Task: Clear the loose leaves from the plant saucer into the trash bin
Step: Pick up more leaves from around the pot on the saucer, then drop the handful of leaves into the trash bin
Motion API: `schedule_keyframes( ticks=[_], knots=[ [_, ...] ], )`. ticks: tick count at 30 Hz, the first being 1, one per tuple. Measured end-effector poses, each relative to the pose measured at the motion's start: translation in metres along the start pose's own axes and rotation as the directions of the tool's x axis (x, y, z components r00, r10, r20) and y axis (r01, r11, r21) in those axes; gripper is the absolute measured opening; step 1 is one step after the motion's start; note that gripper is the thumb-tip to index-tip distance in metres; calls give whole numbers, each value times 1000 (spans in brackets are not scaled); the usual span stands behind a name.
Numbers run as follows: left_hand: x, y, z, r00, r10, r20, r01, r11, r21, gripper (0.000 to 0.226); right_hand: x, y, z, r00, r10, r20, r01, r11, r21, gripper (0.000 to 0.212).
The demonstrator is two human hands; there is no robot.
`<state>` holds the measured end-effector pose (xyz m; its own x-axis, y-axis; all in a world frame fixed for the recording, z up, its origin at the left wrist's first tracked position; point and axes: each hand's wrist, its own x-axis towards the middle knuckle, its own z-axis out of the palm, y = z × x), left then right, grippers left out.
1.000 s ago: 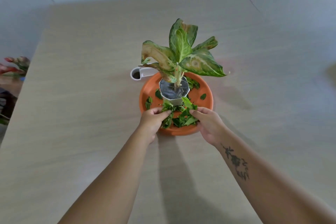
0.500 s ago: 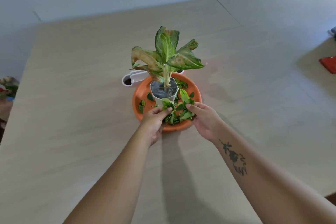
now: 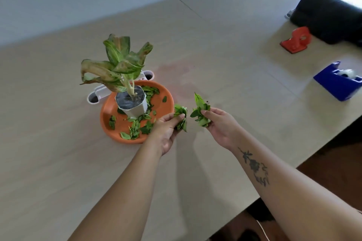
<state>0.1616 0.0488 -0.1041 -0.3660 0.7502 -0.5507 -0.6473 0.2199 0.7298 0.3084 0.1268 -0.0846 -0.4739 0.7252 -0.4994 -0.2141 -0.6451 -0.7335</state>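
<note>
Your left hand (image 3: 166, 127) and right hand (image 3: 219, 123) each pinch a clump of loose green leaves (image 3: 200, 112) right of the round orange plastic saucer (image 3: 109, 111); more leaves lie inside. No trash bin shows.

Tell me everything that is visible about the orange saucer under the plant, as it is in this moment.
The orange saucer is round and shallow with a low raised rim; it looks like smooth plastic. It lies flat on the beige table. A white faceted pot holding a plant stands in it, toward its far side. Loose green leaves lie scattered in it, mostly at the near side and behind the pot. A white container lies beside its far rim. The left hand is at its near right edge, gripping leaves.
</note>
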Motion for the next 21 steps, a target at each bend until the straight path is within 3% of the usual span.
schedule_keyframes(
  ticks=[21],
  knots=[
    [-71,-176,240,979,-119,163,104,990,95,6,-125,-88,-274,985,-99,-140,113,989,97,9]
  ],
)
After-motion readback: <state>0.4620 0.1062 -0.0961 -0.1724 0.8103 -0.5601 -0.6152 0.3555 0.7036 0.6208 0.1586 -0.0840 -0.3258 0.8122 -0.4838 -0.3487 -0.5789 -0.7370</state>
